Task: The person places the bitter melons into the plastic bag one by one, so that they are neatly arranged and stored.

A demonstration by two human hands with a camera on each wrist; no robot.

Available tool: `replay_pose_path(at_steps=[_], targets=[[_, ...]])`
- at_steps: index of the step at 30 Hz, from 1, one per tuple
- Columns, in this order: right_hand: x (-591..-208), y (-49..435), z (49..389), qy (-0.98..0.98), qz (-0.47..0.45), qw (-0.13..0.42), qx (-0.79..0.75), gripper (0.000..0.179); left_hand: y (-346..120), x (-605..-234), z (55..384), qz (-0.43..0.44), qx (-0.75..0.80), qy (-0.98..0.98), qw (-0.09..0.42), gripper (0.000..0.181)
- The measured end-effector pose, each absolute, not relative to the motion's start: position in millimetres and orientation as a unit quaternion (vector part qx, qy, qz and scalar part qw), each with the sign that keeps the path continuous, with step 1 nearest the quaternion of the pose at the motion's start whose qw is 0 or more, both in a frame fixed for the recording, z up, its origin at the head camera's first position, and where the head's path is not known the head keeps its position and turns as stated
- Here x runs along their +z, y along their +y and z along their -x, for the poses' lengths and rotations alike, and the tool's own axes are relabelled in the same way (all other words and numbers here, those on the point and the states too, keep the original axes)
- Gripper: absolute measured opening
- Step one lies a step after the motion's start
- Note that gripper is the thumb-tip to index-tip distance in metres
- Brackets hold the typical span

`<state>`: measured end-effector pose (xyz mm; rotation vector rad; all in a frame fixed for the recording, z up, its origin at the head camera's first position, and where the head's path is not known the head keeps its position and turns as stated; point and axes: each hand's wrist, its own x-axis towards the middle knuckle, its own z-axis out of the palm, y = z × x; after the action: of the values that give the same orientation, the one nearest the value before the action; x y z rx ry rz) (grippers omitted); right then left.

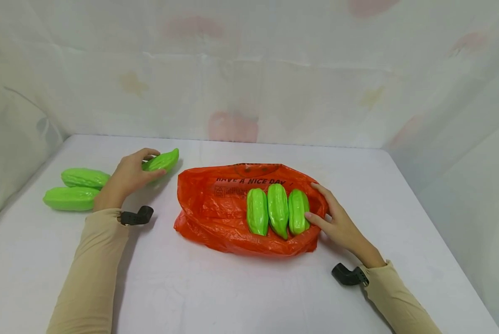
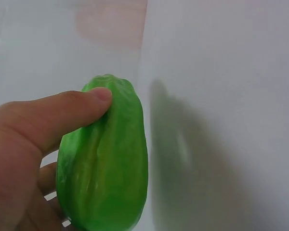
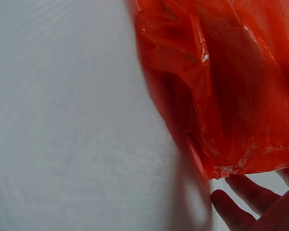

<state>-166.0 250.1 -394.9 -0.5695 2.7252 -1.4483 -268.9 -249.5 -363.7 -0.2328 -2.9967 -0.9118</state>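
Observation:
My left hand [image 1: 130, 174] grips a bright green, ridged bitter melon [image 1: 162, 161] between thumb and fingers, above the table at the left. The left wrist view shows the thumb across the melon [image 2: 108, 163] and its shadow on the white surface beside it. An orange-red plastic bag [image 1: 216, 227] lies spread with its mouth up in the middle. Inside it, three bitter melons [image 1: 278, 208] lie side by side toward the right. My right hand [image 1: 337, 220] holds the bag's right rim, thumb inside and fingers outside. In the right wrist view, fingertips sit below the bag [image 3: 241, 106].
Two more bitter melons [image 1: 71, 198] lie together at the left, partly behind my left wrist. All stand on a white-covered table [image 1: 232, 297]. Pale fabric with faded prints [image 1: 232, 93] hangs behind the table and along its sides.

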Motion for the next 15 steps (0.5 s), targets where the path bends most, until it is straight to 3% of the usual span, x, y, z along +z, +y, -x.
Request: replay_pose_path(at_steps=[15], targets=[[-394, 250, 166, 0.871, 0.183, 0.000, -0.456, 0.072, -243, -350, 263, 0.088, -0.301, -0.949, 0.037, 0.058]])
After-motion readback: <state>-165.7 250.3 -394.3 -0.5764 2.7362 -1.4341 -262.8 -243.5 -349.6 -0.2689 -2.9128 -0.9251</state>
